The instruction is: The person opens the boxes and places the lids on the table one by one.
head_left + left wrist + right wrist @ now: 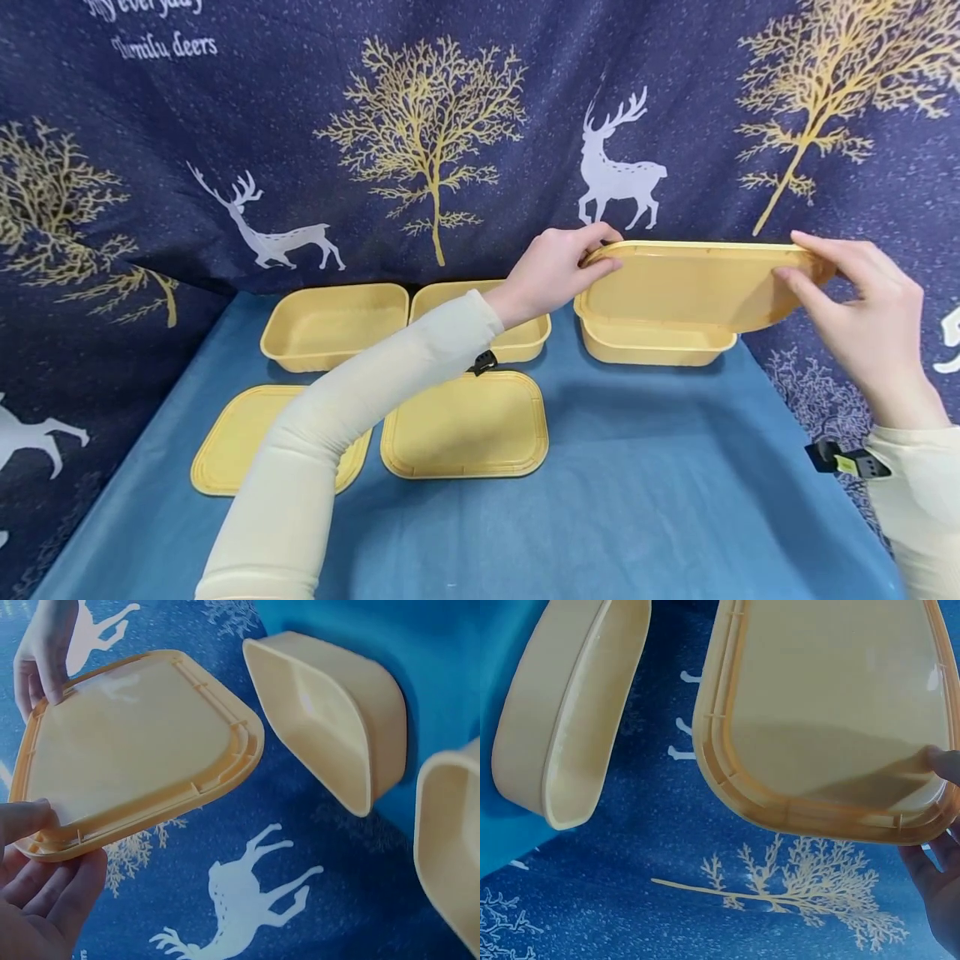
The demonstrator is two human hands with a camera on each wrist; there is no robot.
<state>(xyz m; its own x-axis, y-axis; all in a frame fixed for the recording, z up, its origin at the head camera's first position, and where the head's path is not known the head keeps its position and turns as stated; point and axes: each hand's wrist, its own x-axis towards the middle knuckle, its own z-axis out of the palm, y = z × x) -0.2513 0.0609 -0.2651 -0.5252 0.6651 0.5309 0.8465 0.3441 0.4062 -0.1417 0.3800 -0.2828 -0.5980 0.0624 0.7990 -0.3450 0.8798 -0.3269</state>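
A yellow plastic lid (690, 283) is held up on edge between both hands, its ribbed inner side facing the head camera. My left hand (551, 271) pinches its left corner, thumb on the inner face and fingers behind. On the opposite corner my right hand (870, 308) pinches the lid the same way. Behind and below the lid stands a yellow rectangular box (652, 352), partly hidden by it in the head view. In the left wrist view the open box (337, 712) shows apart from the lid, with nothing inside.
Two more open yellow boxes stand at the table's back, one at left (330, 325) and one in the middle (528, 337), partly behind my left arm. Before them lie two lids, the left lid (240, 442) and the middle lid (468, 429). A patterned blue cloth (480, 167) hangs behind.
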